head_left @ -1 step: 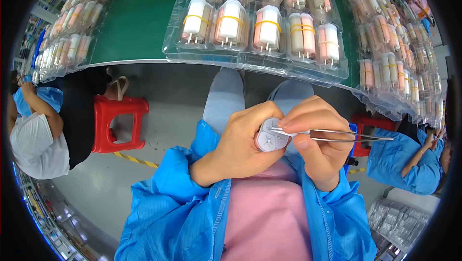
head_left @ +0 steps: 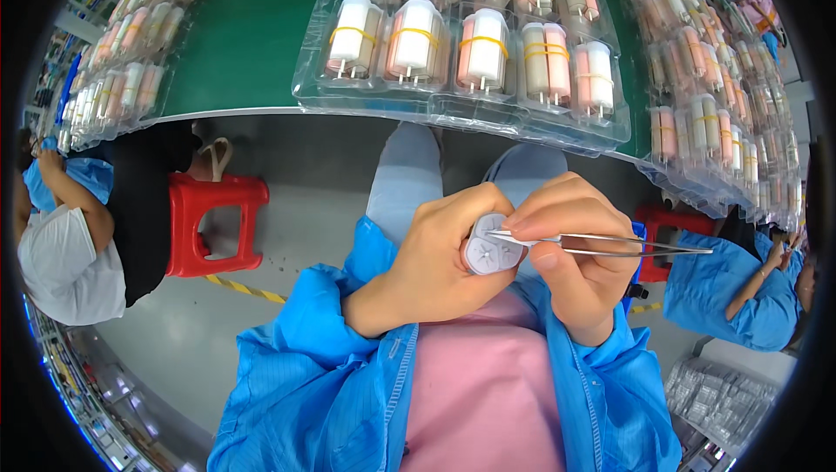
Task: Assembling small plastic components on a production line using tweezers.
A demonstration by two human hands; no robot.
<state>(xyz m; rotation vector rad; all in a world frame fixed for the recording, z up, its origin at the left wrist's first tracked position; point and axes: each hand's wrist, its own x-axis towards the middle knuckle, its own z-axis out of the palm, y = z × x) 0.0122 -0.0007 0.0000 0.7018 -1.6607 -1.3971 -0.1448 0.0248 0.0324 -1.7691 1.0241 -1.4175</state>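
My left hand (head_left: pixel 427 263) is closed around a bundle of cylinders, held upright above my lap. Only its pale grey-lilac end (head_left: pixel 484 256) shows, a lobed face with small star-like marks; the rest is hidden in my fist. A pair of slim metal tweezers (head_left: pixel 601 241) lies across my right hand (head_left: pixel 575 254), which pinches it between thumb and fingers. Its handle end points right. The pale tips reach over the lobed face. Whether they grip some small piece there cannot be made out.
Ahead, a clear plastic tray (head_left: pixel 366 99) on the green table (head_left: pixel 244 54) holds banded pairs of white, pink and grey cylinders, slightly overhanging the front edge. More filled trays stack at left (head_left: pixel 131 89) and right (head_left: pixel 705 124). Co-workers sit on both sides; a red stool (head_left: pixel 187 228) stands left.
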